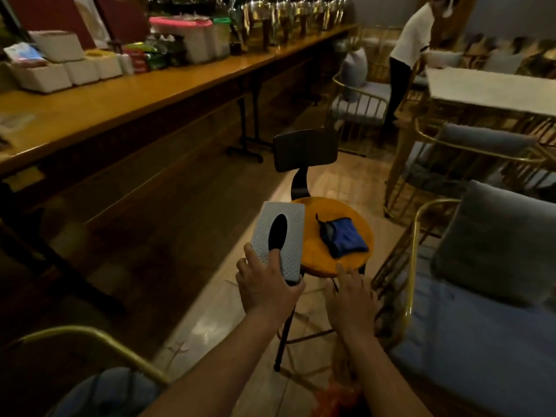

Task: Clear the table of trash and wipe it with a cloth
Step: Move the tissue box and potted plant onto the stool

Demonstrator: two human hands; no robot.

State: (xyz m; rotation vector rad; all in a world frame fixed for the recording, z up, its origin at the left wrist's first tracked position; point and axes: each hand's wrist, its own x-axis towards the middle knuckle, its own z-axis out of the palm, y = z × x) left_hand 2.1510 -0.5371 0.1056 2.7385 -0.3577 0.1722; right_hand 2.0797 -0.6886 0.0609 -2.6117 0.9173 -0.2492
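My left hand (266,284) grips the near end of a grey textured tissue box (278,236) with a black oval slot, held over the left rim of a round wooden stool seat (319,251). A folded blue cloth (343,237) with a dark edge lies on the right part of that seat. My right hand (350,299) hovers just below the seat's front edge, fingers spread and holding nothing. The white table (493,91) stands at the far right.
The stool has a black backrest (305,149). A long wooden counter (135,94) with white boxes and jars runs along the left. Gold-framed chairs with grey cushions (469,266) crowd the right. A person in a white shirt (412,49) bends at the far table. Something orange (337,398) lies on the floor.
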